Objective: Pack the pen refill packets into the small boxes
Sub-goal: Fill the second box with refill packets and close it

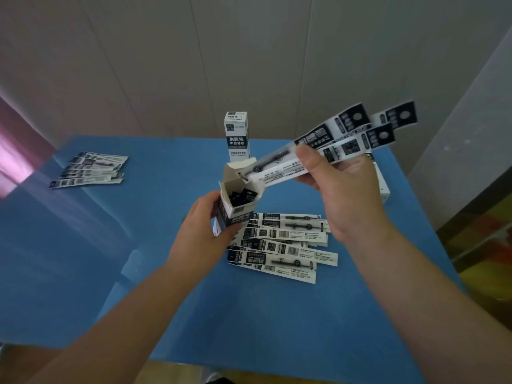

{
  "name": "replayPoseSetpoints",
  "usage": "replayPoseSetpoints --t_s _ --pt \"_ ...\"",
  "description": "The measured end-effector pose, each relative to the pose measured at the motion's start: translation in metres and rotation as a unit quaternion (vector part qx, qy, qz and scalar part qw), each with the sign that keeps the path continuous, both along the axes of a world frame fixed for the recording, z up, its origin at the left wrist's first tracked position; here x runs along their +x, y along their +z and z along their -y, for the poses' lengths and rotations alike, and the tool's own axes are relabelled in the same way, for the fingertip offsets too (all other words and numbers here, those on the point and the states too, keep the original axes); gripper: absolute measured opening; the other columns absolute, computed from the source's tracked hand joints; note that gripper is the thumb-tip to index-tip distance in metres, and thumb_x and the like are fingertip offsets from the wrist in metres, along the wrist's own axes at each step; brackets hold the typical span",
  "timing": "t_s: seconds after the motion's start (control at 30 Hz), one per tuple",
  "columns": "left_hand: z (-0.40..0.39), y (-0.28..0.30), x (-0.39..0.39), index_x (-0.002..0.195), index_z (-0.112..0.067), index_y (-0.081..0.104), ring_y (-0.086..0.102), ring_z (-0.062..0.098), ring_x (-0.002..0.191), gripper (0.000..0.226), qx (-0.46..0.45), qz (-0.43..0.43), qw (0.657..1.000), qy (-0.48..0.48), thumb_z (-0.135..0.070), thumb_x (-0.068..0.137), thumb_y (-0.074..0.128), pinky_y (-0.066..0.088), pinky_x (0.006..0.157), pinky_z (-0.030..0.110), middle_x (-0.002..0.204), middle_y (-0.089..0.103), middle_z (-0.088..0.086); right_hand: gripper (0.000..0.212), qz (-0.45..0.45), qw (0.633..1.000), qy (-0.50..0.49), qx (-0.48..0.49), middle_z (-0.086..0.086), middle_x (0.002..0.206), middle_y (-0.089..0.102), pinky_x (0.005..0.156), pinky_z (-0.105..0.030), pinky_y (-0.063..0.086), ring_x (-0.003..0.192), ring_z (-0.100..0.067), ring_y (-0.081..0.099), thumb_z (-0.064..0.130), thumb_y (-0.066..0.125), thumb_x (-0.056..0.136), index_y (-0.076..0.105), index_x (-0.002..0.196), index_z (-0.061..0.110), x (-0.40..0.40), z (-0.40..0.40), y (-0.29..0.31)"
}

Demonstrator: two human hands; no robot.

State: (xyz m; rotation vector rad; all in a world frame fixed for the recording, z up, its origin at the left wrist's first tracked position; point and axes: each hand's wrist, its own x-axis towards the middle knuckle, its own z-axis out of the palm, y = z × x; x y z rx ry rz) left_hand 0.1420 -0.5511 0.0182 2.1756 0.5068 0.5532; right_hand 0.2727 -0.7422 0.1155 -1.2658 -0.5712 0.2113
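Observation:
My left hand (206,231) grips a small white and black box (235,202) upright above the blue table (83,245). Its top flap stands open and dark packet ends show inside. My right hand (340,187) pinches a few long pen refill packets (327,145), fanned out up and to the right. Their lower ends touch the box's open mouth. A loose pile of several more refill packets (285,245) lies on the table under my hands. Another small box (237,137) stands upright and closed at the back.
A second spread of several refill packets (88,170) lies at the table's far left. A white box (382,181) sits behind my right hand, mostly hidden. A grey panelled wall rises behind the table, and coloured floor shows at the right.

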Motion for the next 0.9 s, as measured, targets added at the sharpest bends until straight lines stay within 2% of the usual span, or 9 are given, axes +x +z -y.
replayPoseSetpoints --t_s 0.1,0.23,0.3,0.43,0.53,0.6,0.7,0.77,0.9 --pt "0.001 0.001 0.0 0.113 -0.071 0.04 0.057 0.004 0.117 0.057 0.011 -0.006 1.0 0.002 -0.04 0.082 0.077 0.049 0.098 0.033 0.122 0.059 -0.021 0.009 0.05 0.998 0.016 -0.04 0.002 0.092 0.08 0.081 -0.033 0.062 0.091 -0.019 0.076 0.024 0.076 0.09 0.079 0.083 0.029 0.006 -0.002 0.004" --pt "0.001 0.001 0.001 0.113 -0.071 0.04 0.057 -0.001 0.115 0.059 0.021 -0.011 1.0 -0.008 -0.036 0.084 0.077 0.046 0.091 0.024 0.121 0.058 -0.024 0.004 0.127 0.983 0.029 -0.132 0.006 0.092 0.079 0.085 -0.049 0.061 0.089 -0.018 0.075 0.032 0.077 0.089 0.076 0.087 0.036 0.015 -0.009 0.012" --pt "0.001 0.001 0.001 0.113 -0.073 0.038 0.056 -0.004 0.113 0.061 0.026 -0.01 1.0 -0.008 -0.035 0.084 0.076 0.043 0.088 0.018 0.12 0.058 -0.024 0.003 0.139 0.978 0.044 -0.151 0.006 0.092 0.079 0.085 -0.051 0.06 0.09 -0.019 0.075 0.034 0.077 0.088 0.076 0.089 0.037 0.017 -0.014 0.014" --pt "0.002 0.001 0.002 0.114 -0.071 0.04 0.056 -0.005 0.112 0.053 0.028 -0.01 1.0 -0.006 -0.042 0.083 0.072 0.042 0.084 0.015 0.119 0.058 -0.025 0.009 0.147 0.976 0.032 -0.155 0.017 0.091 0.078 0.082 -0.037 0.062 0.087 -0.005 0.074 0.034 0.081 0.085 0.077 0.093 0.035 0.017 -0.021 0.018" --pt "0.001 0.0 0.003 0.12 -0.059 0.045 0.057 0.0 0.114 0.049 0.028 -0.014 0.999 -0.008 -0.04 0.083 0.072 0.048 0.091 0.026 0.12 0.059 -0.022 0.007 0.17 0.97 0.031 -0.169 0.023 0.085 0.076 0.072 -0.02 0.055 0.079 0.006 0.07 0.032 0.081 0.086 0.077 0.092 0.032 0.016 -0.023 0.021" --pt "0.0 0.0 0.004 0.122 -0.051 0.047 0.058 0.004 0.116 0.049 0.029 -0.017 0.999 -0.007 -0.038 0.084 0.074 0.05 0.096 0.033 0.12 0.059 -0.02 0.011 0.183 0.966 0.031 -0.182 0.018 0.09 0.077 0.074 -0.019 0.055 0.083 0.005 0.07 0.032 0.08 0.087 0.078 0.097 0.029 0.015 -0.024 0.023" --pt "0.0 0.0 0.004 0.125 -0.052 0.046 0.058 0.003 0.116 0.053 0.036 -0.017 0.999 -0.007 -0.037 0.083 0.075 0.05 0.097 0.035 0.121 0.059 -0.02 0.007 0.21 0.955 0.03 -0.206 0.019 0.087 0.076 0.072 -0.014 0.053 0.081 0.006 0.069 0.034 0.079 0.087 0.077 0.091 0.03 0.012 -0.025 0.03" --pt "0.0 0.0 0.004 0.126 -0.051 0.046 0.058 0.002 0.115 0.054 0.043 -0.017 0.999 -0.007 -0.035 0.084 0.076 0.051 0.096 0.035 0.121 0.059 -0.02 0.006 0.229 0.946 0.029 -0.226 0.021 0.087 0.075 0.074 -0.016 0.054 0.082 0.006 0.069 0.037 0.078 0.087 0.076 0.09 0.032 0.012 -0.029 0.033" --pt "0.0 0.0 0.005 0.118 -0.062 0.045 0.059 0.002 0.114 0.056 0.045 -0.007 0.999 -0.014 -0.032 0.083 0.077 0.05 0.095 0.032 0.119 0.059 -0.022 0.023 0.236 0.923 0.057 -0.3 0.008 0.098 0.078 0.088 -0.036 0.057 0.092 -0.007 0.071 0.038 0.078 0.086 0.078 0.105 0.025 0.015 -0.037 0.026"
